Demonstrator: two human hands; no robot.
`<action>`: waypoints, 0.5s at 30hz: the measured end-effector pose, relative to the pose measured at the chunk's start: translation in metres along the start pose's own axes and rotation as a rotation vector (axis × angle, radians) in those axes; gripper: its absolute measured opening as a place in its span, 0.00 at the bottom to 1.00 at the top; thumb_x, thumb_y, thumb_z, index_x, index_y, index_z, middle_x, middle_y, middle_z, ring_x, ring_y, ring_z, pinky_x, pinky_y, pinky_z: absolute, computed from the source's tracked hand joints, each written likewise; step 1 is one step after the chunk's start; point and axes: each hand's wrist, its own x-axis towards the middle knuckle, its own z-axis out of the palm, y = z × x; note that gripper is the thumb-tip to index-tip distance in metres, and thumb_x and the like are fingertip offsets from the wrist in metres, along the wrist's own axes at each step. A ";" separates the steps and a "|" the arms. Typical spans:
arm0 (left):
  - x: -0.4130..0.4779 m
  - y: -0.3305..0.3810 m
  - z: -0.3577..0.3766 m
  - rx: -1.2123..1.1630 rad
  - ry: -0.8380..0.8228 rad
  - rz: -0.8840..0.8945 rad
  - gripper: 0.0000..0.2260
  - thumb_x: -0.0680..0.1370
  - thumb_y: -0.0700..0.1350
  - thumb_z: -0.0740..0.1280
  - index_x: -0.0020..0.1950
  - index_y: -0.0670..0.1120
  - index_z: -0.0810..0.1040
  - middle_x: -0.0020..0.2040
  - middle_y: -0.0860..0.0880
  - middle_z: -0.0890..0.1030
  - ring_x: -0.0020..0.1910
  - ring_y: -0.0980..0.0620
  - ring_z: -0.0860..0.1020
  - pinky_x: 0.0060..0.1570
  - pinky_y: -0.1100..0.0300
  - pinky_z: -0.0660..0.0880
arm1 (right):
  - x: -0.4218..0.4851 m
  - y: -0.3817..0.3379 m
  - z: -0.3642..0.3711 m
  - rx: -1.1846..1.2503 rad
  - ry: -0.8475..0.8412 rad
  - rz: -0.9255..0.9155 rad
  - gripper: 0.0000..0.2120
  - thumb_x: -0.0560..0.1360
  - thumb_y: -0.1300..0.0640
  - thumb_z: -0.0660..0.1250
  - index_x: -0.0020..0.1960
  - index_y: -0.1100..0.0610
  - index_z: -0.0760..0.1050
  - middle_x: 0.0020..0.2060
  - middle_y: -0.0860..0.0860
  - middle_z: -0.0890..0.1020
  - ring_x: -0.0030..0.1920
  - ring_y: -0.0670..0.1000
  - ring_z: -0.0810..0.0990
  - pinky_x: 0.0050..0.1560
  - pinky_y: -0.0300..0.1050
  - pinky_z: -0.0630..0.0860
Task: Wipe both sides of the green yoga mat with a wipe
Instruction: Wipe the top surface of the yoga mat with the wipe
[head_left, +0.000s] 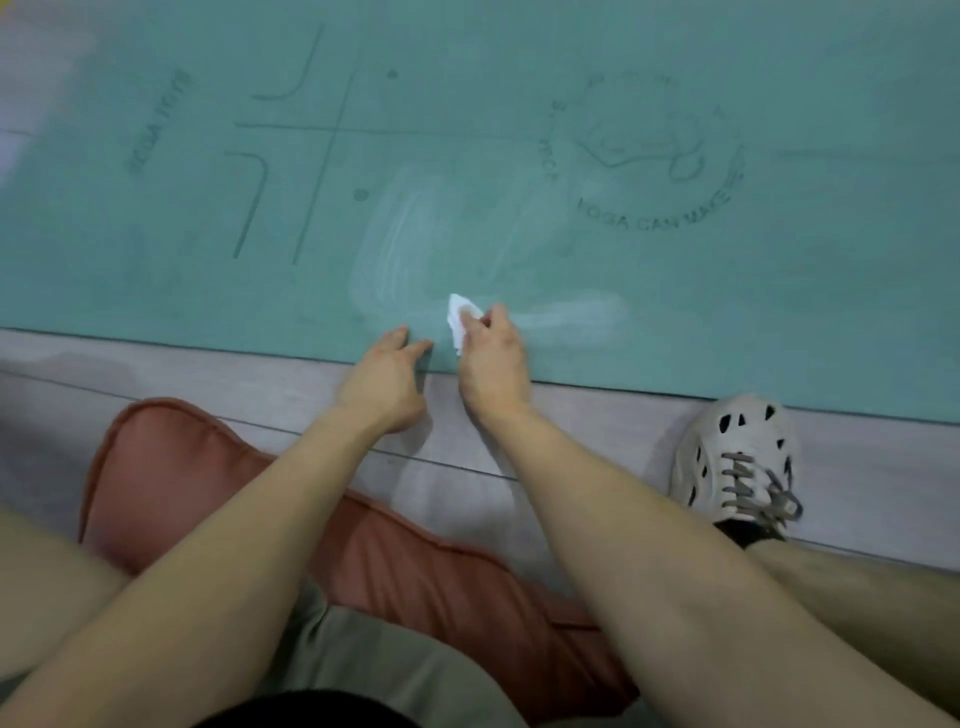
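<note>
The green yoga mat lies flat across the upper half of the view, printed side up with lines and a round logo. Wet streaks shine on it just beyond my hands. My right hand pinches a small white wipe and holds it against the mat close to its near edge. My left hand rests beside it at the mat's near edge, fingers extended onto the mat and holding nothing.
Pale wood-look floor runs along the mat's near edge. A reddish cushion lies under my legs at lower centre. My foot in a white perforated shoe stands on the floor at right, touching the mat's edge.
</note>
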 end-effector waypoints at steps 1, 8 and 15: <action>-0.002 -0.001 0.000 0.008 -0.003 -0.001 0.34 0.76 0.39 0.67 0.83 0.50 0.66 0.85 0.43 0.59 0.83 0.45 0.60 0.81 0.55 0.58 | -0.005 -0.011 0.003 -0.001 -0.058 -0.087 0.20 0.79 0.63 0.65 0.70 0.54 0.77 0.56 0.59 0.73 0.51 0.63 0.77 0.48 0.55 0.76; 0.019 0.008 -0.009 0.080 0.059 -0.004 0.23 0.72 0.38 0.68 0.68 0.46 0.81 0.69 0.41 0.77 0.68 0.39 0.76 0.68 0.49 0.74 | -0.027 0.121 -0.080 -0.017 0.093 0.120 0.15 0.82 0.59 0.65 0.67 0.54 0.81 0.52 0.58 0.74 0.44 0.61 0.77 0.50 0.55 0.80; 0.007 0.001 -0.005 0.081 0.067 -0.016 0.27 0.75 0.40 0.66 0.75 0.51 0.76 0.68 0.43 0.73 0.70 0.41 0.73 0.70 0.47 0.74 | -0.021 0.034 -0.035 0.063 0.075 0.262 0.16 0.80 0.66 0.61 0.65 0.59 0.79 0.58 0.58 0.72 0.46 0.63 0.79 0.51 0.54 0.77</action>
